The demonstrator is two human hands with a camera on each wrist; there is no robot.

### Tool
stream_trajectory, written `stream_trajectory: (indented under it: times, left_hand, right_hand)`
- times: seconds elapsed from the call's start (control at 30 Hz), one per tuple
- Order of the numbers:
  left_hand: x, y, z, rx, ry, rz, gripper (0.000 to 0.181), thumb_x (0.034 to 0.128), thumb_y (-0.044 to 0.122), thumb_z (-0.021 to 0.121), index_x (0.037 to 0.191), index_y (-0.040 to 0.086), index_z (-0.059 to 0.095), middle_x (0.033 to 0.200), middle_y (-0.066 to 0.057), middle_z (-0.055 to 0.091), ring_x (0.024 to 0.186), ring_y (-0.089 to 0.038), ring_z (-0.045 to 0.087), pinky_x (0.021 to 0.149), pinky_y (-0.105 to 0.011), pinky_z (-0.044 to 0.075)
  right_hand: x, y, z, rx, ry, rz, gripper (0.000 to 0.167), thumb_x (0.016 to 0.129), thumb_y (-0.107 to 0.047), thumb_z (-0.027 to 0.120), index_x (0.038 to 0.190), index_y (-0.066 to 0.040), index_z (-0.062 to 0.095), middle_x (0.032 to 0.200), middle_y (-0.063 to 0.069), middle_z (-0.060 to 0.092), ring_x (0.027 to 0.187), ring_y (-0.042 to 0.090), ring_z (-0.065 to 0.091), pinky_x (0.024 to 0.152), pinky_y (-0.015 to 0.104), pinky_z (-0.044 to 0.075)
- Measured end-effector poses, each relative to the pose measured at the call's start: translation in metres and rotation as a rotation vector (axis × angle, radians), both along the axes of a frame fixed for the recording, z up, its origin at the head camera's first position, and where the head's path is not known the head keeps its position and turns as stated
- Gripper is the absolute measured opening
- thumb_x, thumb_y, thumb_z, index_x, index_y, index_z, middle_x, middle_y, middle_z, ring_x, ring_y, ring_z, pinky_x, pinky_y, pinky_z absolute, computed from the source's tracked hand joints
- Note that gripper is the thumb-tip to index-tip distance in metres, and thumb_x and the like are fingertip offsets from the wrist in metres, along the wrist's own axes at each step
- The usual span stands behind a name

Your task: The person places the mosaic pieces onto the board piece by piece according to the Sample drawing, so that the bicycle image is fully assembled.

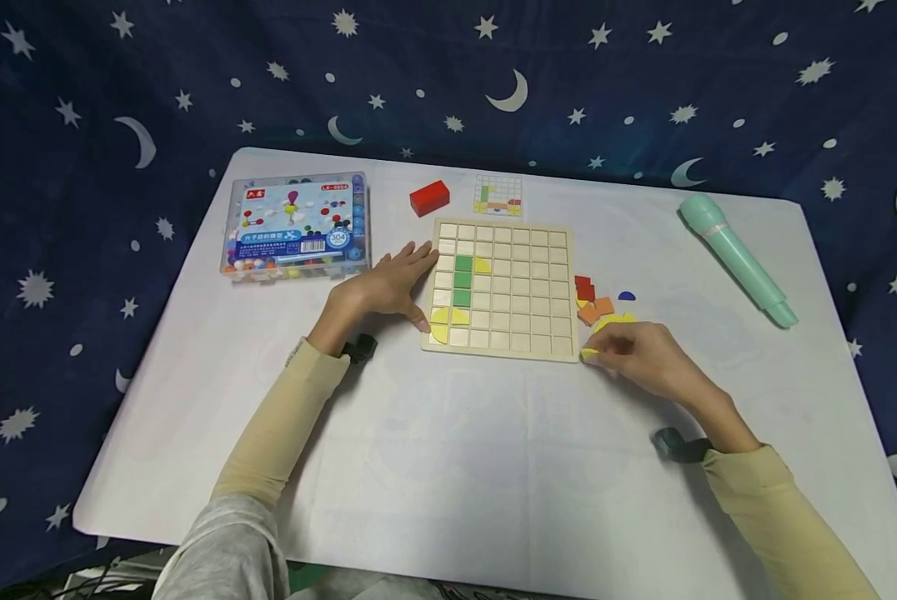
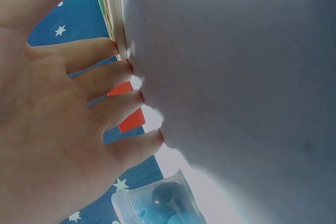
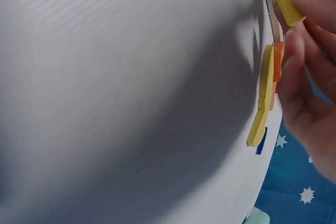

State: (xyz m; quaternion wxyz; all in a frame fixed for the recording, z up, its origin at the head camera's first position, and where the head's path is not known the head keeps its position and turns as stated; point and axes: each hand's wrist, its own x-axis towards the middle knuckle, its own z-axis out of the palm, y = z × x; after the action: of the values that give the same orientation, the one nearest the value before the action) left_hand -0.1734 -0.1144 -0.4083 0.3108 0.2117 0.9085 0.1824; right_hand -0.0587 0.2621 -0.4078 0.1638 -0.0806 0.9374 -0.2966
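A wooden grid board (image 1: pixel 519 297) lies mid-table. Down its left side run green squares (image 1: pixel 463 280), with one yellow quarter-round piece (image 1: pixel 482 265) beside them and more yellow pieces (image 1: pixel 438 334) in the lower left corner. My left hand (image 1: pixel 384 287) rests along the board's left edge, fingers spread and thumb near that corner. Off the board's lower right corner, my right hand (image 1: pixel 647 357) pinches a small yellow piece (image 3: pixel 287 6) with a curved edge between thumb and fingers. Loose yellow pieces (image 3: pixel 266 77) lie just behind that hand, partly hidden by it in the head view.
Right of the board are red pieces (image 1: pixel 584 288), orange pieces (image 1: pixel 603 306) and a blue half-round (image 1: pixel 627 296). Behind it sit a red block (image 1: pixel 429 198) and a pattern card (image 1: pixel 498 196). A clear bead box (image 1: pixel 296 225) stands left, a mint-green microphone-shaped object (image 1: pixel 739 261) right.
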Motion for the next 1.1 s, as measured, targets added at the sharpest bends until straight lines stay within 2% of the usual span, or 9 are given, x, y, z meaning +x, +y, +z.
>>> stream_trajectory:
  times: [0.2, 0.43, 0.6, 0.73, 0.87, 1.1]
  left_hand:
    - [0.001, -0.002, -0.002, 0.003, -0.003, 0.000, 0.127, 0.0728, 0.037, 0.094, 0.166, 0.013, 0.011, 0.175, -0.005, -0.001, 0.161, -0.027, -0.008, 0.131, -0.051, 0.001]
    - [0.000, -0.002, -0.001, -0.001, -0.004, -0.001, 0.127, 0.0727, 0.038, 0.093, 0.167, 0.013, 0.011, 0.175, -0.005, -0.001, 0.161, -0.028, -0.008, 0.131, -0.051, 0.001]
    - [-0.002, -0.002, -0.001, 0.003, -0.002, -0.006, 0.127, 0.0728, 0.038, 0.093, 0.167, 0.013, 0.011, 0.175, -0.005, -0.001, 0.161, -0.028, -0.009, 0.131, -0.052, 0.001]
    - [-0.002, -0.001, -0.001, 0.012, -0.007, -0.005, 0.127, 0.0726, 0.038, 0.094, 0.167, 0.013, 0.011, 0.175, -0.005, -0.001, 0.161, -0.028, -0.009, 0.131, -0.051, 0.000]
    - [-0.002, 0.000, -0.001, 0.013, -0.006, -0.004, 0.128, 0.0724, 0.037, 0.094, 0.167, 0.013, 0.011, 0.175, -0.004, -0.002, 0.161, -0.027, -0.010, 0.131, -0.051, 0.000]
    - [-0.002, 0.000, -0.004, 0.009, 0.008, -0.001, 0.128, 0.0722, 0.037, 0.094, 0.167, 0.013, 0.011, 0.175, -0.004, -0.001, 0.161, -0.027, -0.008, 0.131, -0.051, 0.001]
  right_hand:
    - [-0.002, -0.010, 0.002, -0.080, -0.011, 0.026, 0.013, 0.089, -0.006, 0.078, 0.102, -0.008, 0.075, 0.083, 0.004, 0.068, 0.074, 0.018, 0.060, 0.063, 0.022, 0.050]
    - [-0.011, -0.027, 0.004, -0.119, -0.015, 0.049, 0.030, 0.091, -0.006, 0.077, 0.119, -0.015, 0.076, 0.096, 0.006, 0.072, 0.082, 0.023, 0.061, 0.063, 0.023, 0.052]
    - [-0.020, -0.041, 0.007, -0.150, -0.052, 0.037, 0.024, 0.094, -0.013, 0.075, 0.118, -0.016, 0.077, 0.101, 0.003, 0.077, 0.086, 0.023, 0.065, 0.071, 0.023, 0.052]
    - [-0.026, -0.053, 0.007, -0.200, -0.086, 0.007, 0.022, 0.094, -0.014, 0.075, 0.116, -0.014, 0.077, 0.110, 0.006, 0.077, 0.090, 0.021, 0.071, 0.079, 0.018, 0.054]
    - [-0.031, -0.063, 0.006, -0.227, -0.098, 0.004, 0.022, 0.093, -0.015, 0.077, 0.115, -0.014, 0.077, 0.106, 0.006, 0.076, 0.088, 0.020, 0.072, 0.079, 0.017, 0.054]
    - [-0.037, -0.082, 0.002, -0.256, -0.173, 0.001, 0.019, 0.092, -0.022, 0.078, 0.111, -0.016, 0.077, 0.092, 0.002, 0.078, 0.084, 0.018, 0.073, 0.078, 0.027, 0.051]
